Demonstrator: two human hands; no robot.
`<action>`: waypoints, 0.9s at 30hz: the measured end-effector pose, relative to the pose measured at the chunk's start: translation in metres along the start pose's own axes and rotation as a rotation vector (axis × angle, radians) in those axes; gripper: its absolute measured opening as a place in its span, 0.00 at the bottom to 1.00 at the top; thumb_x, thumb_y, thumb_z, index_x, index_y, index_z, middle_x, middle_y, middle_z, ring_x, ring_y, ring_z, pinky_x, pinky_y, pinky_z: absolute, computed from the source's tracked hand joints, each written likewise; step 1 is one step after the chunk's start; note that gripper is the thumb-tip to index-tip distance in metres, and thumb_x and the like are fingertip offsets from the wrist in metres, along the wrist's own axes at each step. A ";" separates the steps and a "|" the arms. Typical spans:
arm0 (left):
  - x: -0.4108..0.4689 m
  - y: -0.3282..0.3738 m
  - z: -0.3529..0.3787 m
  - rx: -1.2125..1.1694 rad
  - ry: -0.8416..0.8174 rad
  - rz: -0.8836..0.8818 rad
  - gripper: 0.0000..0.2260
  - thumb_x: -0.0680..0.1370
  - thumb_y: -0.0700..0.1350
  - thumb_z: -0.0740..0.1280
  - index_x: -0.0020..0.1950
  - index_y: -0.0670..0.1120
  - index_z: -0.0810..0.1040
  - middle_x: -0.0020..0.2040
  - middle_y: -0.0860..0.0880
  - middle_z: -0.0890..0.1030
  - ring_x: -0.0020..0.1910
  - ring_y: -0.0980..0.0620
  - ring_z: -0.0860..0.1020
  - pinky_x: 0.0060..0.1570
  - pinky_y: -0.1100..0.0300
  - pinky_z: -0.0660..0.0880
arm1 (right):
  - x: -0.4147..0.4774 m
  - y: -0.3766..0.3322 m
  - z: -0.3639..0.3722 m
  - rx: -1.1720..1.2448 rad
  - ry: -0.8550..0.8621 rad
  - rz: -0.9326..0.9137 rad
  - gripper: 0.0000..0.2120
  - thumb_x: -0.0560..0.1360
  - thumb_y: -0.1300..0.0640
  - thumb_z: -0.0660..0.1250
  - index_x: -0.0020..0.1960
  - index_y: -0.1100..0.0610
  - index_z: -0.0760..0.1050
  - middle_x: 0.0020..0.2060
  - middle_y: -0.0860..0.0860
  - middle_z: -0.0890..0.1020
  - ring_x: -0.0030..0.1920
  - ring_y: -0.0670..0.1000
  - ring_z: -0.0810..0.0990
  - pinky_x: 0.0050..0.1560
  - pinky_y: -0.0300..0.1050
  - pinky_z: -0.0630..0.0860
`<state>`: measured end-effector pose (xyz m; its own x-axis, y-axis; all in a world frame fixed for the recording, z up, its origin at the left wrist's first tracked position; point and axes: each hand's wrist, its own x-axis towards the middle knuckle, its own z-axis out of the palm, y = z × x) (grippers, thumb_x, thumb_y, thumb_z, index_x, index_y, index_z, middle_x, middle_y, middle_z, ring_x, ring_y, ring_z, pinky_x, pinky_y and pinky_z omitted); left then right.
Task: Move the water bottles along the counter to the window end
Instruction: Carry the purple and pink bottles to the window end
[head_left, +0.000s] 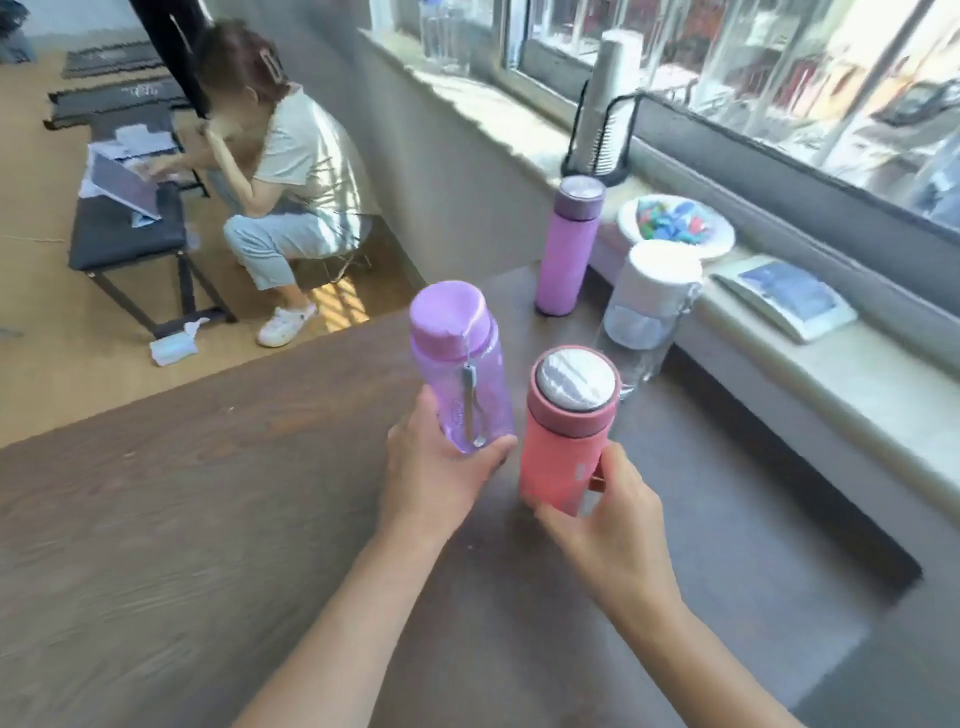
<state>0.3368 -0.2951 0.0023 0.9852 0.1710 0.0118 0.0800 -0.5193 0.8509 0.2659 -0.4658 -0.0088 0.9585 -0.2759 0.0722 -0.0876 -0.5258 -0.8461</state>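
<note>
My left hand grips the lower part of a clear purple bottle with a lilac cap and a grey strap. My right hand wraps the base of a pink flask with a silver-topped lid. Both bottles are upright over the dark wooden counter. Further toward the window stand a tall matte purple flask and a clear bottle with a white cap, both on the counter's far end.
A pale stone windowsill runs along the right with a bowl of coloured bits, a booklet and a black rack holding a grey tumbler. A person crouches on the floor beyond the counter beside a low bench.
</note>
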 end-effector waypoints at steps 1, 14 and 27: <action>-0.003 0.013 0.018 -0.005 -0.048 0.034 0.26 0.59 0.61 0.80 0.50 0.51 0.78 0.42 0.53 0.86 0.43 0.47 0.85 0.45 0.46 0.83 | -0.003 0.010 -0.019 -0.003 0.039 0.033 0.18 0.67 0.52 0.78 0.52 0.41 0.75 0.47 0.39 0.84 0.49 0.41 0.83 0.45 0.40 0.79; -0.045 0.116 0.178 -0.038 -0.470 0.188 0.18 0.60 0.60 0.75 0.44 0.58 0.73 0.42 0.57 0.82 0.48 0.47 0.84 0.40 0.59 0.75 | -0.043 0.090 -0.157 0.043 0.341 0.266 0.22 0.65 0.48 0.81 0.49 0.31 0.73 0.48 0.29 0.82 0.47 0.31 0.81 0.39 0.35 0.75; -0.049 0.112 0.213 0.059 -0.408 0.174 0.23 0.65 0.48 0.83 0.54 0.45 0.78 0.48 0.45 0.87 0.50 0.43 0.85 0.51 0.50 0.82 | -0.039 0.115 -0.165 0.070 0.374 0.330 0.21 0.65 0.45 0.80 0.49 0.33 0.72 0.48 0.35 0.83 0.46 0.37 0.83 0.42 0.40 0.78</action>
<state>0.3298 -0.5398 -0.0146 0.9628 -0.2618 -0.0662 -0.0957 -0.5599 0.8230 0.1740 -0.6486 -0.0219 0.7189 -0.6944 -0.0319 -0.3393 -0.3105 -0.8879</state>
